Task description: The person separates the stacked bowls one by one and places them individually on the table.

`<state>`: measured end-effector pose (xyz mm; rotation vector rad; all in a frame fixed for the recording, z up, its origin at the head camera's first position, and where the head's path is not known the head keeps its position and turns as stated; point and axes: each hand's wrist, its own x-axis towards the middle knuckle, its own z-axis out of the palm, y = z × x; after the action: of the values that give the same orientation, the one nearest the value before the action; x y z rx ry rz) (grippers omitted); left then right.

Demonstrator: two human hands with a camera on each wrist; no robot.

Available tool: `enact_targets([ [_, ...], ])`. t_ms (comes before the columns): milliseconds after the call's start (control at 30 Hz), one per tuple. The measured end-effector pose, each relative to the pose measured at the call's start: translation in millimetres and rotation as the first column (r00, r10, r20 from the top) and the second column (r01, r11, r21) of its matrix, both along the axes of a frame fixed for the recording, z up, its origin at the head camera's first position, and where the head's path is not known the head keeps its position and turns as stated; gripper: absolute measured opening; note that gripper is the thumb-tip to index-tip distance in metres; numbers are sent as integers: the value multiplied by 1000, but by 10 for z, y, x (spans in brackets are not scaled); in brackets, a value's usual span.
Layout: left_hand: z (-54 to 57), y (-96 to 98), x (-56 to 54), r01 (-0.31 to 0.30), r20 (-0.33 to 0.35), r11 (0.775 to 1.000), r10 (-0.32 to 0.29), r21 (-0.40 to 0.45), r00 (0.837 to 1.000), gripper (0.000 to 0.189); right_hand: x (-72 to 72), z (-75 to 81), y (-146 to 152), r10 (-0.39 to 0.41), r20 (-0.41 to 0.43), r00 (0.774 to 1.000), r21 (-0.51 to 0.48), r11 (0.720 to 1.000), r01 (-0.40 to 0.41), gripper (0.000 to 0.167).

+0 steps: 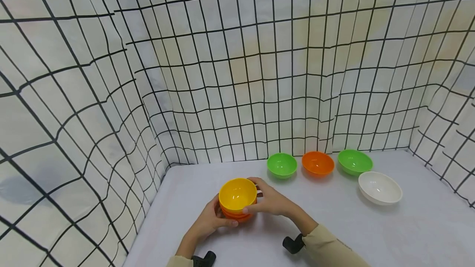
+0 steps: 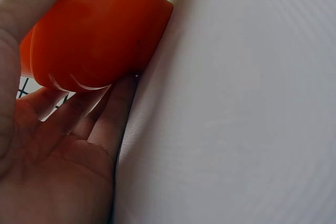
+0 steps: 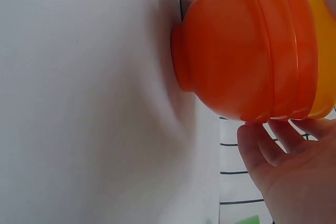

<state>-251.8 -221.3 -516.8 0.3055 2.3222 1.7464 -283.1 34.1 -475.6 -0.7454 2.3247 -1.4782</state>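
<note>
Stack [image 3: 233, 51] seems part done: yellow bowl [image 1: 237, 194] sits inside orange bowls [image 3: 286, 51]. Left hand [image 1: 212, 220] and right hand [image 1: 273, 201] hold it between curled fingers, seemingly on surface [image 1: 426, 230]. Left out, beyond right fingers: near green bowl [image 1: 282, 165], loose orange bowl [image 1: 318, 164], far green bowl [image 1: 355, 162], white bowl [image 1: 380, 188]. Stack looks shiny, round, upright.

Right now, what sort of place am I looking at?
Probably a small enclosed tabletop booth for recording handwork, rather than a kitchen. The signs are a flat table covered in white cloth, pale upright walls with a black line grid, and a small black device at the right wrist.
</note>
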Motion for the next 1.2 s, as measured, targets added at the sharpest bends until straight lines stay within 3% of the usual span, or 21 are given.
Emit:
enact_targets([
  [600,-8,-11,-1,14,-10,1000,-14,-11,1000,99,-29,-1,-103,18,48,999,-22,1000,-16,108],
  [1200,5,-6,12,16,-7,1000,-16,-5,1000,98,-16,-36,-98,-38,-20,999,-8,999,37,107],
])
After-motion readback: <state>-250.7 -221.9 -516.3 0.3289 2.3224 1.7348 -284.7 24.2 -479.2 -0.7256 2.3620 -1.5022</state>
